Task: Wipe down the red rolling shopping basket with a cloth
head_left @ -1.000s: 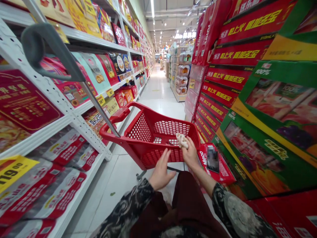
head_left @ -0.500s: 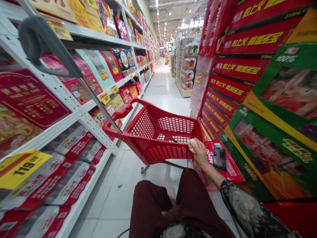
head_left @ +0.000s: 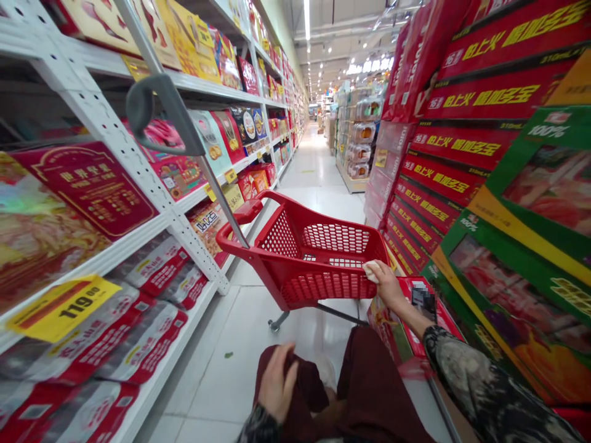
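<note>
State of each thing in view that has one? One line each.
right hand: closed on pale crumpled item, at the basket rim
left hand: fingers curled against dark red trousers
red shopping trolley basket: upright on casters
grey trolley handle: raised, slanting up and left, not held
red carton: lying at the display's foot

Your right hand (head_left: 386, 285) covers most of the pale object (head_left: 370, 271), so perhaps it is something soft, but this is hard to tell. The square patch (head_left: 423, 299) on the red box (head_left: 446, 329) is blurred, and the bottom edge cuts your left sleeve (head_left: 261, 427).
</note>
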`<state>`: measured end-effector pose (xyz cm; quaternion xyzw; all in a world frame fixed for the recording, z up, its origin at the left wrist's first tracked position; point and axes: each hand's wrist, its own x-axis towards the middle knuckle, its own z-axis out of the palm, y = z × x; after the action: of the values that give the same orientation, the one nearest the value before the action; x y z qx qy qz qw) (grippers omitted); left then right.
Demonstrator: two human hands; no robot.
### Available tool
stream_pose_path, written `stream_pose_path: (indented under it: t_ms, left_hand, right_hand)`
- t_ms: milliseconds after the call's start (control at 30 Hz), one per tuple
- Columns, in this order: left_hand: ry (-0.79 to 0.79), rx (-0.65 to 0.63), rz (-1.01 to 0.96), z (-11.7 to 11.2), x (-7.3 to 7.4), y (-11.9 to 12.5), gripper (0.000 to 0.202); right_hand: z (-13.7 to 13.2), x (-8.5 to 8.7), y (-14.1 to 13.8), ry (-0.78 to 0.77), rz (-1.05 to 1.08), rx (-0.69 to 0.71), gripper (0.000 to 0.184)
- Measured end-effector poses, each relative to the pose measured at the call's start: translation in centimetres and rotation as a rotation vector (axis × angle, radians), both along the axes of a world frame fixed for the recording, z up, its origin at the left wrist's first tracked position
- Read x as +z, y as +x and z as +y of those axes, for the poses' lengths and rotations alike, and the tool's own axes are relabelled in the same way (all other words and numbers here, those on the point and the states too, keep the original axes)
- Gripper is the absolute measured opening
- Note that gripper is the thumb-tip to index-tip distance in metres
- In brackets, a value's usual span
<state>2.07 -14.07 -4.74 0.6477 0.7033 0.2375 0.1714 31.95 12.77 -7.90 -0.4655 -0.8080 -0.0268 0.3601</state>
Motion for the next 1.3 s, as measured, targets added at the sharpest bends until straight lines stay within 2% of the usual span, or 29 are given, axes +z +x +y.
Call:
stream_pose_path:
  t_ms: [100,133,200,300,400,500,567,667,767,833,933,1067,1133,1200,1300]
  left_hand:
    - [0.384,0.14,0.054,7.4,5.0,-1.6,0.044]
    - [0.437,0.17,0.119,10.0,6.4,-2.2,0.044]
    - [0.425,0.187,0.285,14.3,8.5,-3.3,0.045]
    - [0.339,0.064,0.492,17.4,9.2,-4.4,0.044]
    - [0.326,0.003,0.601,18.1,9.0,-5.2,0.034]
    - [0.291,-0.05,0.681,18.6,9.6,-6.1,0.024]
    - [0.246,-0.099,0.728,19.0,10.3,-6.6,0.022]
    - [0.184,-0.149,0.759,19.1,10.9,-7.1,0.025]
    - [0.196,-0.149,0.72,18.5,10.4,-6.5,0.028]
    - [0.232,-0.127,0.681,18.0,9.8,-5.6,0.033]
    - [0.256,-0.091,0.636,17.5,9.1,-3.9,0.04]
    - [0.229,-0.078,0.634,17.6,8.9,-2.0,0.044]
    - [0.221,-0.066,0.642,17.7,8.9,-1.7,0.046]
    - [0.215,-0.062,0.654,17.6,8.9,-1.8,0.049]
    - [0.2,-0.092,0.673,17.1,9.1,-2.3,0.052]
  right_hand:
    - [-0.4,-0.3,0.2,0.02,0.032,-0.072,0.047]
    - [-0.7,-0.2,0.1,0.035,0.054,-0.118,0.047]
    - [-1.8,0.1,-0.7,0.068,0.09,-0.199,0.047]
    - [-3.8,0.9,-3.5,0.083,0.094,-0.187,0.051]
    - [-5.0,1.7,-6.9,0.073,0.048,-0.061,0.049]
    - [-4.8,2.2,-8.6,0.069,0.012,-0.021,0.04]
    - [-4.2,2.3,-8.2,0.062,-0.003,-0.026,0.038]
    - [-3.2,2.2,-6.0,0.052,-0.011,-0.056,0.04]
    - [-2.5,2.0,-3.8,0.06,0.039,-0.135,0.041]
    - [-2.2,2.1,-3.7,0.067,0.083,-0.175,0.042]
    - [-2.4,2.6,-6.1,0.077,0.12,-0.165,0.042]
    - [-3.0,3.7,-11.0,0.07,0.046,-0.003,0.038]
    - [-3.1,4.1,-11.9,0.052,0.011,0.054,0.038]
    - [-2.8,4.2,-11.1,0.04,-0.013,0.088,0.04]
    - [-2.1,3.8,-7.6,0.044,-0.033,0.083,0.042]
